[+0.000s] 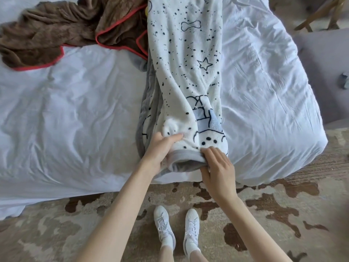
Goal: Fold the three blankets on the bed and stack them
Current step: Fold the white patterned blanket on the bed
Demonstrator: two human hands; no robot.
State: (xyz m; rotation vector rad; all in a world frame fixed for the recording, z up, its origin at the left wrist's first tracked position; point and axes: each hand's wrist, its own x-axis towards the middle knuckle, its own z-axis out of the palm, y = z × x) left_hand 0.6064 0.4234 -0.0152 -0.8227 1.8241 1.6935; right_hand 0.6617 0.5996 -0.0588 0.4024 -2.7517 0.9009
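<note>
— Grip status?
— Left hand [160, 148] is closed on the near end of the white spotted blanket [187, 72], thumb laid on top. Right hand [217, 167] pinches the same end, fingers curled under its grey edge.
— Position of the item?
— It lies as a long narrow strip on the bed [75, 110], running away from both hands, grey underside showing along its left side.
— Other items?
— A brown blanket [56, 29] with red trim lies crumpled beyond and to the left, touching the strip's far portion. A third blanket cannot be told apart. White shoes [175, 229] stand on a patterned rug [283, 214] below the hands.
</note>
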